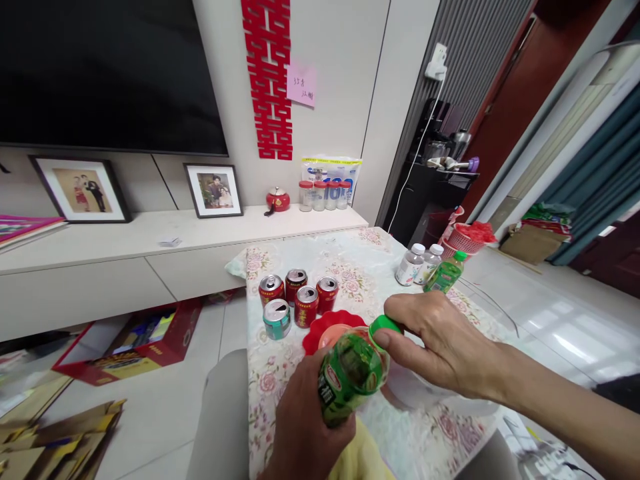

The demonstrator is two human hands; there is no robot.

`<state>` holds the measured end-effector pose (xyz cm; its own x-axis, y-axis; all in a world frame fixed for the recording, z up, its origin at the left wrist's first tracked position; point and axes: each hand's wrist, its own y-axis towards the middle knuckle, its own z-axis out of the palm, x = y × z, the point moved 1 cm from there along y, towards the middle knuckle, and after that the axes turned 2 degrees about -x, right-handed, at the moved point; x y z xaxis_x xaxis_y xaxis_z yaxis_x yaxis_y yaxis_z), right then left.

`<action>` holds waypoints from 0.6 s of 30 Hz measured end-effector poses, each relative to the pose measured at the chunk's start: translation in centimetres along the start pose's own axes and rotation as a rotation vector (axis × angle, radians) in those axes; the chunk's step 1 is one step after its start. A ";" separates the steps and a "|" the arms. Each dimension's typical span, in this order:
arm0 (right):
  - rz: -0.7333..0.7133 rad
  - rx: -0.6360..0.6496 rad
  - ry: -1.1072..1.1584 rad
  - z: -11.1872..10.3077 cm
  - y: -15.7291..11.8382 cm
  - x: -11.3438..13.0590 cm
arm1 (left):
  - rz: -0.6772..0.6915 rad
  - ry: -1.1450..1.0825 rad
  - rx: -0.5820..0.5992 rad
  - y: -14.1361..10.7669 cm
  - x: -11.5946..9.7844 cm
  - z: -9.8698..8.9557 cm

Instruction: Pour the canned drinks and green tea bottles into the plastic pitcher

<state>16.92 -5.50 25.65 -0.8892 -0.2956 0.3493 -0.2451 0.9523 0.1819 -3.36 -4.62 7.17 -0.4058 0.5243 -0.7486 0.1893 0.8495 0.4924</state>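
Note:
My left hand [310, 420] is wrapped round a green-labelled plastic drink bottle [350, 380], which tilts with its neck toward the upper right. My right hand [435, 337] grips the green bottle cap [384, 327] between thumb and fingers. Whether the cap is still seated on the neck I cannot tell. Behind the bottle, partly hidden, lies a red scalloped dish [313, 339] with a pink bowl [331, 335] on it. Under my right hand is a whitish translucent container [420, 392], largely covered. A yellow cloth [363, 457] shows below my left hand.
Several opened drink cans [306, 307] stand on the floral tablecloth [267, 383] at left. Two white-capped bottles [411, 267] and another green bottle [446, 273] stand at the far right. A white cabinet [200, 240] borders the table's far side, with lidded jars [320, 197] on it.

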 end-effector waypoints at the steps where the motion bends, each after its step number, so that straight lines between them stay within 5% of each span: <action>1: 0.039 -0.004 -0.036 0.1 -0.2 -0.1 | 0.010 0.026 -0.019 -0.1 0.1 0.1; 4: 0.154 -0.078 -0.093 0.6 -0.7 -0.2 | 0.052 0.103 -0.015 -0.4 0.5 0.4; 8: 0.077 -0.142 -0.012 1.3 -0.7 -0.4 | 0.030 0.080 0.070 -0.8 0.6 0.5; 15: -0.146 -0.030 0.094 0.0 -0.3 -1.4 | -0.024 -0.097 0.194 -0.1 -0.4 0.1; 18: -0.137 0.068 0.082 -1.1 -0.4 -1.9 | -0.024 -0.058 0.246 0.7 -0.5 -0.5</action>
<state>19.11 -5.39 25.96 -0.8117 -0.4256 0.4001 -0.3901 0.9048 0.1710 -3.49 -4.32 8.18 -0.3621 0.5002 -0.7866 0.3948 0.8467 0.3567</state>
